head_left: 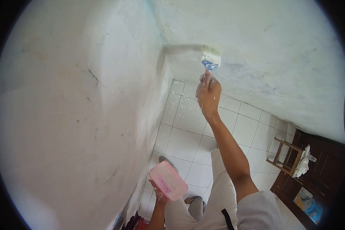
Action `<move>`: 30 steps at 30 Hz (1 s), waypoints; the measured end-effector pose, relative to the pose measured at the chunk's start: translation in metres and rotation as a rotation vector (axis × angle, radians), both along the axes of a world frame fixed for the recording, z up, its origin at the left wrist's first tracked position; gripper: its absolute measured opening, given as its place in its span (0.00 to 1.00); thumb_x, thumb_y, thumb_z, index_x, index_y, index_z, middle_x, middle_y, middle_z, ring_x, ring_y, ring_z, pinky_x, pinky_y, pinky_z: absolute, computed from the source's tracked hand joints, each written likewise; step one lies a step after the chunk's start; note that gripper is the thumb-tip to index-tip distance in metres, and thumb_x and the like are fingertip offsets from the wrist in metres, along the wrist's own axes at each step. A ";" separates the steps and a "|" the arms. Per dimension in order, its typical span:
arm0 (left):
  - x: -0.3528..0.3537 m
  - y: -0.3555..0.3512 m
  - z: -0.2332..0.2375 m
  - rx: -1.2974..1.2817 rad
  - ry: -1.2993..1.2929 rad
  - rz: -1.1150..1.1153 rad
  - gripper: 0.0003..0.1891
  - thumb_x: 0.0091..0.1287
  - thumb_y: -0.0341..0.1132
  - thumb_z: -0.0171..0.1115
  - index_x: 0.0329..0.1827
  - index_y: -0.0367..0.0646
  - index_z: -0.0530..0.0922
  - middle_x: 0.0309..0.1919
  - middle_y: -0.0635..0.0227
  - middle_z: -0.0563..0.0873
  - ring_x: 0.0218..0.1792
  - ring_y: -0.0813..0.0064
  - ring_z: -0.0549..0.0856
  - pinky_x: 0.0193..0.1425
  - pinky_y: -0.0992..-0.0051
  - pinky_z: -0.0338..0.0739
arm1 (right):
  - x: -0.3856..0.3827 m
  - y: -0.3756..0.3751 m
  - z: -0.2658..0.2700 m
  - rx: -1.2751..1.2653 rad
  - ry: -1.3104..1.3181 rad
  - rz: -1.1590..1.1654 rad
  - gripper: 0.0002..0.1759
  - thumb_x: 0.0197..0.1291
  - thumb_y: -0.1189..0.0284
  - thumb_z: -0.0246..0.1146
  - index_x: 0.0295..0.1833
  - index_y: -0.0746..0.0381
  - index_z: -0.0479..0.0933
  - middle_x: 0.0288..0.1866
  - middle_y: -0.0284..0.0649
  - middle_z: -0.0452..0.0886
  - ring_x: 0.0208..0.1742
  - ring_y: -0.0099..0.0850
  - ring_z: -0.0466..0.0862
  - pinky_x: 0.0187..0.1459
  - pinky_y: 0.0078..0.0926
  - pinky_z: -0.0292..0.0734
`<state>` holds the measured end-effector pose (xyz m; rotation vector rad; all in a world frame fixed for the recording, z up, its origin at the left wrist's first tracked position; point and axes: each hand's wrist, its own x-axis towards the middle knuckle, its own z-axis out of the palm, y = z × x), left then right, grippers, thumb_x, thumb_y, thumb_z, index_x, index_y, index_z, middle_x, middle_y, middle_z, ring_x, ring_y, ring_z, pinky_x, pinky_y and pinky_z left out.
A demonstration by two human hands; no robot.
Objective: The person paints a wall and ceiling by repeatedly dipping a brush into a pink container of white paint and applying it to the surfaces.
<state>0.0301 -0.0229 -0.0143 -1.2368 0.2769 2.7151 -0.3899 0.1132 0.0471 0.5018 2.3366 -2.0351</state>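
A paintbrush [211, 58] with a blue-marked ferrule and white paint on its bristles is against the pale wall [257, 46], close to the corner. My right hand [209, 92], its fingers wrapped round the handle, is spotted with paint. Lower down, my left hand [161, 195] holds a pink plastic container [168, 180] from below and the side. Whitish residue and a pink patch show inside the container. Most of the left hand's fingers are hidden beneath it.
Another wall [76, 107] with cracks and stains fills the left side. White floor tiles [186, 140] carry paint drips. At the right are a wooden stool [287, 157] with a white plastic bag [303, 163] and a dark wooden door [326, 161].
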 end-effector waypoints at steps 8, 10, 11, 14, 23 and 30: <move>-0.010 0.001 0.003 0.020 -0.038 0.079 0.53 0.53 0.77 0.61 0.77 0.54 0.62 0.71 0.66 0.72 0.71 0.58 0.72 0.74 0.47 0.67 | -0.018 0.024 -0.208 0.672 0.115 0.028 0.16 0.75 0.64 0.50 0.49 0.67 0.75 0.30 0.51 0.84 0.26 0.49 0.83 0.31 0.47 0.77; 0.003 -0.005 -0.007 0.006 -0.073 0.079 0.53 0.53 0.77 0.62 0.77 0.54 0.62 0.71 0.66 0.72 0.71 0.58 0.72 0.74 0.47 0.67 | -0.012 0.030 -0.274 0.744 0.048 0.031 0.17 0.73 0.63 0.52 0.49 0.67 0.75 0.30 0.53 0.84 0.28 0.51 0.84 0.34 0.50 0.77; 0.011 -0.007 -0.008 -0.001 -0.096 0.082 0.53 0.53 0.77 0.62 0.77 0.54 0.62 0.71 0.66 0.72 0.71 0.58 0.72 0.74 0.47 0.67 | -0.006 0.030 -0.302 0.825 -0.008 0.040 0.17 0.71 0.63 0.53 0.48 0.68 0.76 0.29 0.54 0.84 0.30 0.53 0.85 0.36 0.53 0.78; 0.030 -0.009 -0.015 0.007 -0.143 0.087 0.53 0.53 0.76 0.62 0.77 0.54 0.62 0.71 0.66 0.72 0.71 0.58 0.72 0.75 0.48 0.67 | 0.002 0.033 -0.348 0.300 -0.498 0.075 0.20 0.70 0.59 0.56 0.42 0.69 0.77 0.23 0.51 0.82 0.25 0.47 0.85 0.31 0.46 0.79; -0.014 0.010 -0.014 0.161 -0.061 0.094 0.53 0.52 0.76 0.64 0.77 0.54 0.62 0.71 0.66 0.72 0.70 0.58 0.72 0.75 0.48 0.67 | 0.019 0.043 -0.028 -0.116 -0.029 -0.128 0.27 0.80 0.58 0.48 0.29 0.64 0.70 0.13 0.31 0.65 0.12 0.21 0.66 0.16 0.24 0.60; -0.023 0.021 -0.016 0.046 -0.034 0.101 0.51 0.54 0.76 0.61 0.75 0.53 0.65 0.67 0.65 0.75 0.67 0.58 0.75 0.72 0.50 0.71 | 0.010 0.057 -0.162 0.382 0.286 -0.083 0.17 0.79 0.66 0.46 0.39 0.67 0.71 0.21 0.43 0.74 0.19 0.35 0.75 0.24 0.31 0.68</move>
